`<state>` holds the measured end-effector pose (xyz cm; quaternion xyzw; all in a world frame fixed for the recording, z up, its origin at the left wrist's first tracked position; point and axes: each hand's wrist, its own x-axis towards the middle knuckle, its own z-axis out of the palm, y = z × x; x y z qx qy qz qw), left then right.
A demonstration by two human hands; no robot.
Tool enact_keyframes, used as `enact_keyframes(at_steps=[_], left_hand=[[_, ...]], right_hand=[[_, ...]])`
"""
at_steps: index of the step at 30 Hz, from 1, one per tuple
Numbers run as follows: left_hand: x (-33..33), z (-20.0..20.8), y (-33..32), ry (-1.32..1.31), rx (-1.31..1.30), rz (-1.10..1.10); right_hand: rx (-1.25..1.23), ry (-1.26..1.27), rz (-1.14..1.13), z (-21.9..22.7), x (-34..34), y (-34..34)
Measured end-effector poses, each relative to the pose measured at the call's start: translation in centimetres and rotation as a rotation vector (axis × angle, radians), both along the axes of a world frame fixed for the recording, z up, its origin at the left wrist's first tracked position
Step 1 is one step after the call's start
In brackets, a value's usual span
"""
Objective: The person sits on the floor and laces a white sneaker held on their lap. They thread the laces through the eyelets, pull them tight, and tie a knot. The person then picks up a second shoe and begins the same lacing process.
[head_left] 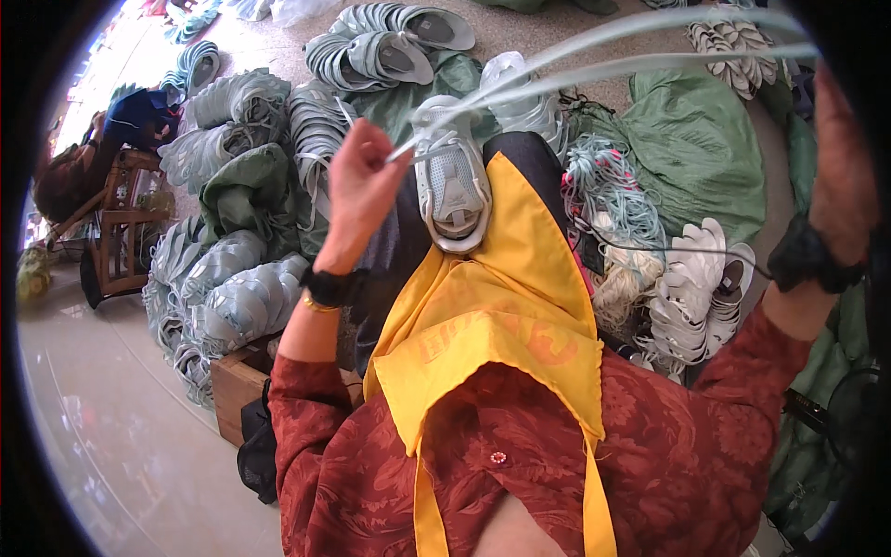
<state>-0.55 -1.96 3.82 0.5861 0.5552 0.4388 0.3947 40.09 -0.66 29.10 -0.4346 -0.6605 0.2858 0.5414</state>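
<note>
A pale grey-blue and white shoe upper (454, 190) lies between my knees, over the edge of a yellow apron, its heel end toward me. Beside its lacing area, my left hand (360, 176) is closed, thumb and fingers pinching a pale shoelace (557, 72). A thin white tip pokes out above those fingers; what it is I cannot make out. Two strands of the lace stretch up and to the right, blurred by motion, toward my raised right hand (840, 172). That hand's fingertips are lost in the dark rim, where the strands are held up.
Nested stacks of pale uppers (246, 288) lie on the left, more (390, 46) at the back. Right of my knee are a tangled bundle of laces (608, 190), a green sack (701, 148) and white uppers (691, 288). A wooden box (232, 395) stands at my left, a wooden chair (125, 227) farther off.
</note>
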Motion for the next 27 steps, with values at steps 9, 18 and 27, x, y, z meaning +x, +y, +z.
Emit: enact_keyframes(at_steps=[9,18,27], left_hand=[[-10.5,0.1,-3.3,-0.145,-0.198,0.188],[-24.5,-2.7,-9.2,0.393,-0.344,0.37],[-10.5,-3.6,-3.4,0.262,-0.138,0.081]], right_hand=[[-0.64,0.036,-0.047,-21.9,1.3,-2.8],[-0.36,-0.283,0.327,-28.6,-12.2,-3.6],[-0.637,-0.258,0.337,-24.9,-8.0,-5.5]])
